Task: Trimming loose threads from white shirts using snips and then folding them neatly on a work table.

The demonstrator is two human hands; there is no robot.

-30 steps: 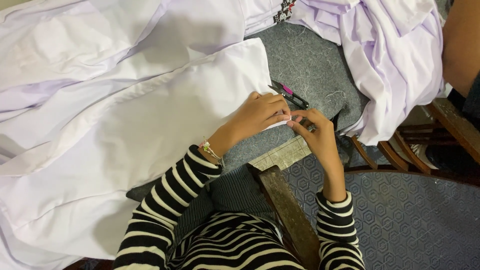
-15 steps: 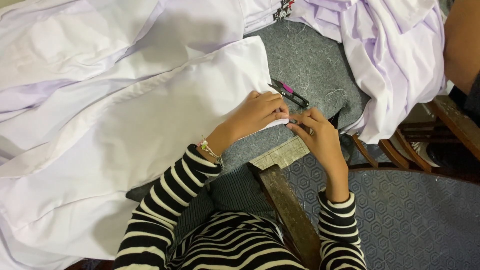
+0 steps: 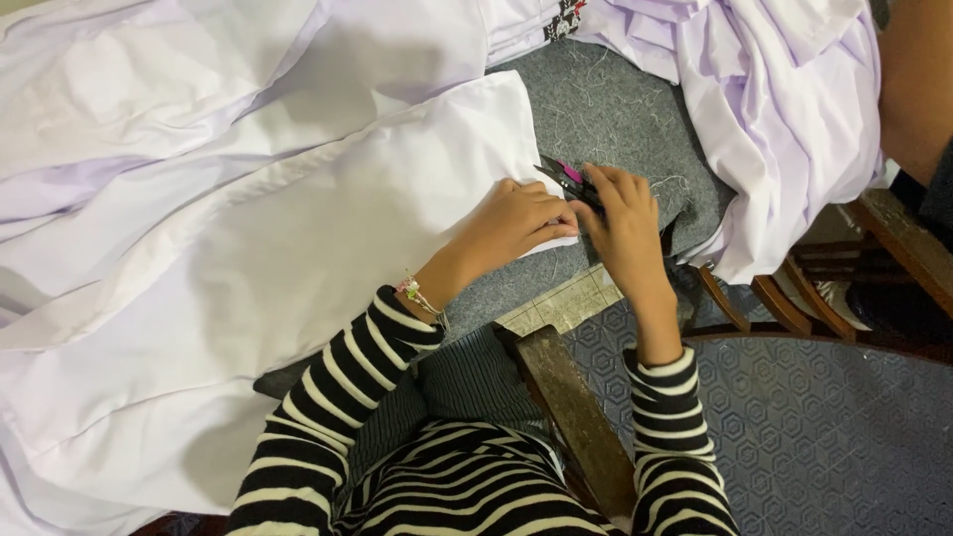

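A big sheet of white cloth is spread out to the left of the left hand, and it hangs down over the near edge of the surface. More white cloth is bunched up beyond it, farther from the person. The left hand is laid flat on the corner of the white cloth, with its fingers pressed down on the edge, so the cloth is held in place. A small beaded bracelet is worn on the left wrist, just behind that hand, and a black and white striped sleeve is seen below it. The right hand is placed just beside the left hand, touching it at the fingertips. It is closed around a small black cutter with a pink part, which sticks out past the fingers toward the far side, right at the corner of the cloth. The grey surface with loose threads on it is seen beyond both hands. A wooden bar is seen below the hands, close to the person's body. To the right of the right hand, a heap of pale purple cloth is piled up, and part of it hangs over the edge. A blue patterned floor is seen below and to the right.
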